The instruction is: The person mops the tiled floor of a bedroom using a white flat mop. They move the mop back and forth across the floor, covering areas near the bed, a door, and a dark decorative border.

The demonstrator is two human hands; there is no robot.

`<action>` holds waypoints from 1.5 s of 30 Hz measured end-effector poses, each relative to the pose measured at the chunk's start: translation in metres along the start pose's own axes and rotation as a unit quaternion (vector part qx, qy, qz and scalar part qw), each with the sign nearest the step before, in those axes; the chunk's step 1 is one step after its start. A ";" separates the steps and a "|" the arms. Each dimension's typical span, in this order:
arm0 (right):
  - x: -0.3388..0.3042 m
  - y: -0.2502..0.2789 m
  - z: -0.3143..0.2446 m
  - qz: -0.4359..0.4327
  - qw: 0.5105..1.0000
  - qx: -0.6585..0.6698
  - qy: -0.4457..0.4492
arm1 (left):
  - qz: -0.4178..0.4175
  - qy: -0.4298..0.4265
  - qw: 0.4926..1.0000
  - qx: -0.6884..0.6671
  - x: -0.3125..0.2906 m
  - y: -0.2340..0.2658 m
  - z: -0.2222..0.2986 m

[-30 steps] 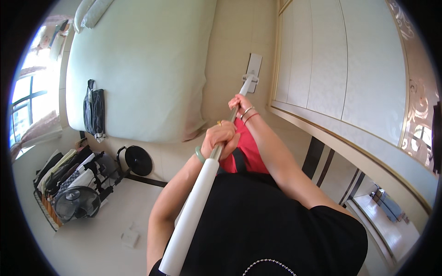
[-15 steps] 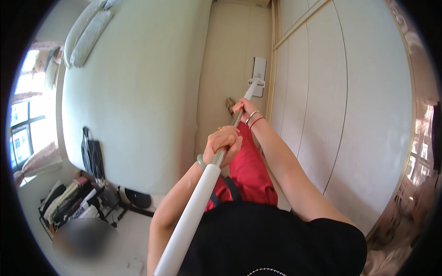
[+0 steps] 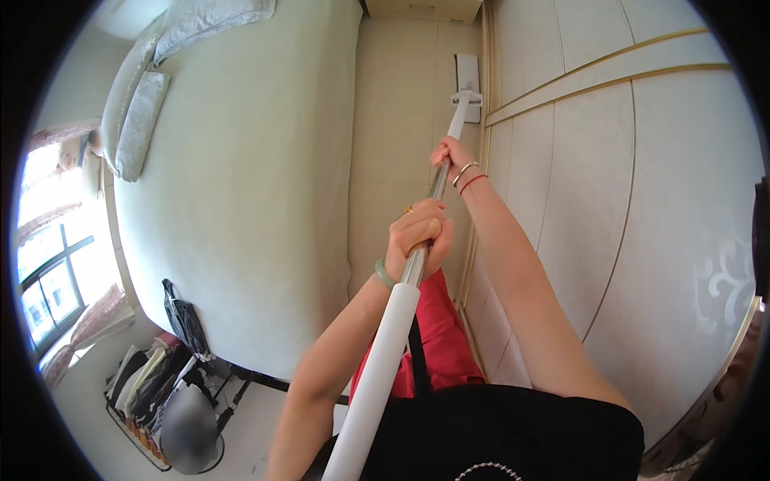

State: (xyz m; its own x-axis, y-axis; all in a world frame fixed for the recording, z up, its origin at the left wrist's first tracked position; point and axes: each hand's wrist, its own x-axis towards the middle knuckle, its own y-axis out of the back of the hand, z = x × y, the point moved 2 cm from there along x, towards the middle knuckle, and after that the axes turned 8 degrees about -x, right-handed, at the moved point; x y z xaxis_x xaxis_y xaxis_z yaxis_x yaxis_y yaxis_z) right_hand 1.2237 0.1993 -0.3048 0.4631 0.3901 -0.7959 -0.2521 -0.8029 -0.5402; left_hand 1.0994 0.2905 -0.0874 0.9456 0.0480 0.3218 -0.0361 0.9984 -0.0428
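Observation:
A flat mop with a white handle (image 3: pixel 375 377) and a bare metal middle section slants away from me. Its flat white head (image 3: pixel 467 74) with a dark rim lies on the tiled floor (image 3: pixel 393 120), close along the base of the wardrobe. My left hand (image 3: pixel 419 234), with a green bangle and a ring at that arm, is wrapped round the metal pole just above the white grip. Farther down the pole, my right hand (image 3: pixel 451 154) is closed round it near the lower white part; a silver bangle and a red string circle that wrist.
A wide bed (image 3: pixel 233 184) with pale pillows (image 3: pixel 144 124) fills the left side. White wardrobe doors (image 3: pixel 585 192) line the right. A low cabinet (image 3: pixel 425 8) stands at the far end. Clothes hang on a rack (image 3: pixel 152 393) by the window (image 3: pixel 56 289); a dark bag (image 3: pixel 184 321) lies at the bed's corner.
The mop head has slid farther away along the wardrobe base. Both hands have moved forward and slightly right, still gripping the pole, and my view has shifted with them.

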 end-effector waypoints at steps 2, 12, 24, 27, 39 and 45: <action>0.008 -0.008 -0.011 0.025 0.999 -0.040 0.019 | 0.068 0.006 0.998 -0.007 0.011 0.003 -0.007; -0.085 -0.094 0.164 0.131 0.979 -0.143 -0.059 | 0.239 0.189 0.951 0.046 -0.084 0.086 0.112; -0.027 -0.147 0.144 0.136 0.965 -0.216 -0.059 | 0.385 0.195 0.900 -0.064 -0.063 0.143 0.066; 0.038 -0.152 0.087 0.117 0.961 -0.248 -0.031 | 0.346 0.125 0.926 -0.087 -0.019 0.154 0.003; 0.029 -0.140 0.138 0.121 0.931 -0.343 0.007 | 0.412 0.217 0.884 -0.031 -0.075 0.139 0.027; -0.117 -0.141 0.248 0.122 0.935 -0.310 -0.123 | 0.461 0.266 0.842 0.086 -0.162 0.114 0.155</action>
State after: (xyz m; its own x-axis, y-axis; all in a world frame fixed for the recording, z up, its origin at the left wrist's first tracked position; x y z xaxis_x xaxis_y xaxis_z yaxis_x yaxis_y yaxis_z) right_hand 0.9947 0.3786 -0.2031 0.2270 0.1916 -0.9549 0.2523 -0.9585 -0.1324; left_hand 0.8921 0.4014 0.0021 0.4984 0.8315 -0.2452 -0.8377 0.5348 0.1108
